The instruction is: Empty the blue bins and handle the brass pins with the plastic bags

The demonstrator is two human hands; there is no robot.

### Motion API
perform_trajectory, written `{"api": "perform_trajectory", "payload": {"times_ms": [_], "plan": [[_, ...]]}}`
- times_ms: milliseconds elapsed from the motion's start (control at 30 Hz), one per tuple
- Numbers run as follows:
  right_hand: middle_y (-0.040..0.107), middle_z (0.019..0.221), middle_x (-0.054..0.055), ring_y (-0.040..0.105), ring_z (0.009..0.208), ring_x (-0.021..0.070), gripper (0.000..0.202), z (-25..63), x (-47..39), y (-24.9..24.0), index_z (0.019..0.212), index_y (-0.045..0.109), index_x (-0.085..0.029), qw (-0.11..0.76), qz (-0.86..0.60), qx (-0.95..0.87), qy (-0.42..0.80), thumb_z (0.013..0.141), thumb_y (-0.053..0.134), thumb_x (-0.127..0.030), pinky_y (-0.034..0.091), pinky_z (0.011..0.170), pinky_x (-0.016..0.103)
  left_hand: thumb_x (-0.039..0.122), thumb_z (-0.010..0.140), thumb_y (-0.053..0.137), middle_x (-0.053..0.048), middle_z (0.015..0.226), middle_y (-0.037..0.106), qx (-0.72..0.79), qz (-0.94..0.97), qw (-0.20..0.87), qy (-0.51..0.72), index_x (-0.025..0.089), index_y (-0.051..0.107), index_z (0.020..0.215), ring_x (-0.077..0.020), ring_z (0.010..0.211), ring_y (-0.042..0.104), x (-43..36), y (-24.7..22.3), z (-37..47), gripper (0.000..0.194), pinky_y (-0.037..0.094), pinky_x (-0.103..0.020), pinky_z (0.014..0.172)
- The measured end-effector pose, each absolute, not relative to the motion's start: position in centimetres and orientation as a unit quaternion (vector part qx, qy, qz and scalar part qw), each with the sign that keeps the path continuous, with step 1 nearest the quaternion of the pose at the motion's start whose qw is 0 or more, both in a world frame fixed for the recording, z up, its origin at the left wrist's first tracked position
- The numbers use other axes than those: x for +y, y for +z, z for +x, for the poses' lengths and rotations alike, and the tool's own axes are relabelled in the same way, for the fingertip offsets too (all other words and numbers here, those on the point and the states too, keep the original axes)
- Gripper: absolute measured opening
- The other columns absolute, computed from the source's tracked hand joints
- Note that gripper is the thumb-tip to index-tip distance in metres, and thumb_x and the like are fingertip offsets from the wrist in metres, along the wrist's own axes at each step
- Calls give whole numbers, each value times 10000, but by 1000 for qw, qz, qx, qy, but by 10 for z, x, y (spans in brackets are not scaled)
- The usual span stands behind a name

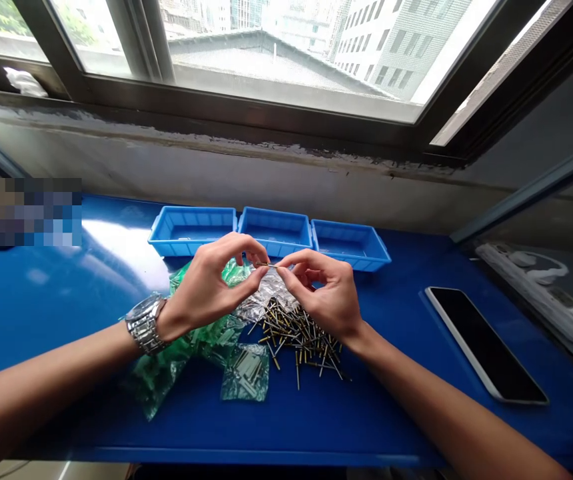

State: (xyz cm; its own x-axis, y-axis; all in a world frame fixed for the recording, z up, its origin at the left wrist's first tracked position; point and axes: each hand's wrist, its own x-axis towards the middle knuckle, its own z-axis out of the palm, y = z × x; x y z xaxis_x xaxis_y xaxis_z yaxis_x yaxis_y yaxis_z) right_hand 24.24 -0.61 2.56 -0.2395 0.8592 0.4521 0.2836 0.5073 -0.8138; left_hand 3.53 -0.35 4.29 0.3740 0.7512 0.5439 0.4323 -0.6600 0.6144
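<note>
glossy blue tabletop (366, 427), smooth plastic bins (274, 248), shiny metal watch (145, 323)

No text, label, brand, number or sign can be read anywhere: none on the bags (245, 373), the trays (194, 230), the phone (486, 343) or the watch (145, 323).

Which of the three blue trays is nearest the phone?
The rightmost tray, at the row's right end; the middle tray and left tray lie farther from the phone.
</note>
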Motion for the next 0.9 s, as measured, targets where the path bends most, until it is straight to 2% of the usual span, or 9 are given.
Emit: {"api": "perform_trajectory", "payload": {"times_ms": [300, 467, 667, 900], "plan": [[595, 611, -55, 477, 453, 69, 56, 236, -25, 22, 928, 722, -201, 502, -365, -752, 222, 873, 730, -194, 403, 413, 223, 160, 930, 655, -36, 908, 708, 360, 811, 208, 411, 165, 685, 944, -169, 857, 624, -17, 31, 37, 34, 514, -333, 773], [590, 610, -43, 501, 480, 86, 30, 241, -22, 20, 914, 710, -190, 480, -383, -756, 226, 890, 708, -208, 423, 445, 231, 169, 936, 663, -37, 917, 706, 371, 798, 207, 428, 168, 687, 966, -164, 855, 624, -19, 31, 37, 38, 519, -325, 762], [506, 594, -66, 440, 474, 73, 74, 242, -18, 12, 962, 707, -175, 436, -358, -785, 257, 898, 713, -212, 396, 450, 218, 159, 944, 651, -45, 901, 709, 342, 803, 196, 446, 165, 678, 980, -166, 840, 635, -23, 32, 39, 46, 523, -333, 758], [512, 590, -62, 436, 464, 75, 30, 246, -20, 18, 922, 711, -188, 456, -375, -785, 190, 893, 708, -197, 394, 464, 230, 178, 943, 648, -49, 903, 716, 362, 802, 188, 438, 176, 669, 964, -173, 847, 644, -20, 32, 38, 30, 534, -328, 753]]}}
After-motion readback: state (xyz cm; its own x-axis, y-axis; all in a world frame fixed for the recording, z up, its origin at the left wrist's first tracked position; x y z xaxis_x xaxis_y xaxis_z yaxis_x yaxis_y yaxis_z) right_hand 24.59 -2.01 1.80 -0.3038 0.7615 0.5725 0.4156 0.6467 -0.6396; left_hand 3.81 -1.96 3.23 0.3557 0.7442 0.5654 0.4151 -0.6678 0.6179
